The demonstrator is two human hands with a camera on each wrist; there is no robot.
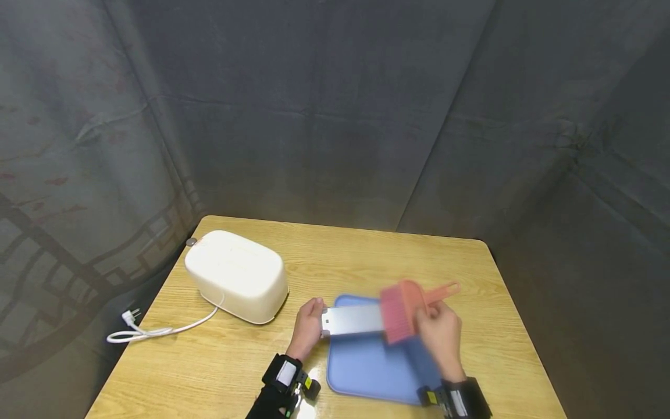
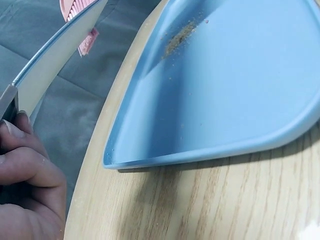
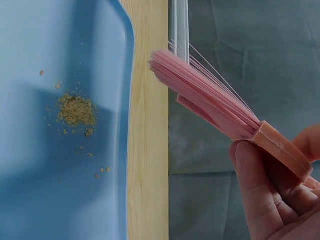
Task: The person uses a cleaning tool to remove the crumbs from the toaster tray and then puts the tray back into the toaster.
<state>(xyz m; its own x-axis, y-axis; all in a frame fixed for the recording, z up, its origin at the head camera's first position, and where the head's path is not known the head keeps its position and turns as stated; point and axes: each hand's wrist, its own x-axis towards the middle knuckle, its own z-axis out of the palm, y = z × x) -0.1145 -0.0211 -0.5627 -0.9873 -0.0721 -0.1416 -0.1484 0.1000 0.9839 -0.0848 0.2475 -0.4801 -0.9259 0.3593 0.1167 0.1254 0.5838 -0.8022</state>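
My left hand (image 1: 309,329) grips one end of a flat silver crumb tray (image 1: 356,320), which is held above a blue tray (image 1: 366,369). In my right hand (image 1: 442,334) is a pink brush (image 1: 400,311) with long soft bristles, gripped near its head, the handle pointing away to the right. The bristles overlap the right end of the crumb tray in the head view. In the right wrist view the bristles (image 3: 200,90) reach to its edge. Beneath both, a small heap of brown crumbs (image 3: 77,110) lies in the blue tray, with several loose bits around it.
A cream box-shaped appliance (image 1: 238,273) stands at the left of the wooden table (image 1: 324,256). Its white cord (image 1: 173,330) runs to the left edge, where the plug (image 1: 129,317) lies. Grey cloth (image 1: 314,116) hangs behind the table.
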